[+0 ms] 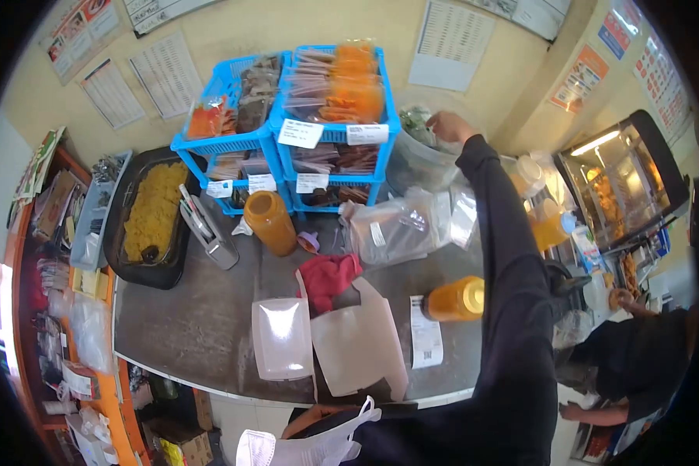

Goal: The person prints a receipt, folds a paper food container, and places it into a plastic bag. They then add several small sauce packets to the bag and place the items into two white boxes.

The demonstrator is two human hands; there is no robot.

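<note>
1. You stand at a grey metal worktop (202, 318) set against a cream wall hung with printed lists and posters; a lit warming cabinet (617, 182) stands well off to the right of your right arm.
2. Your right hand (450, 126) reaches to the far edge of the worktop, over a clear tub of greens (419, 151). The fingers curl down toward the rim; whether they pinch anything I cannot tell, since the hand is small and turned away.
3. Your left hand is out of view.
4. Judging by the reach, you are picking from the tub. Keep the sleeve lifted as you draw back: the clear bags (400, 229) lie just beneath your forearm, and an orange sauce bottle (454, 300) lies on its side just left of your elbow, beside a printed receipt (426, 332).
5. Just left of your hand stand the blue crates (283, 147) stacked with packets, orange ones on top; do not brush their paper labels.
6. Nearer you, left of the arm, lie a white paper bag (361, 349) and a white box (282, 338), with a red cloth (328, 276) just behind them.
7. Further left stand an upright orange bottle (269, 221), metal tongs (206, 229) and a black tray of yellow food (151, 213).
8. Another person in dark clothing (637, 365) works low on your right; keep your elbow clear of them.
</note>
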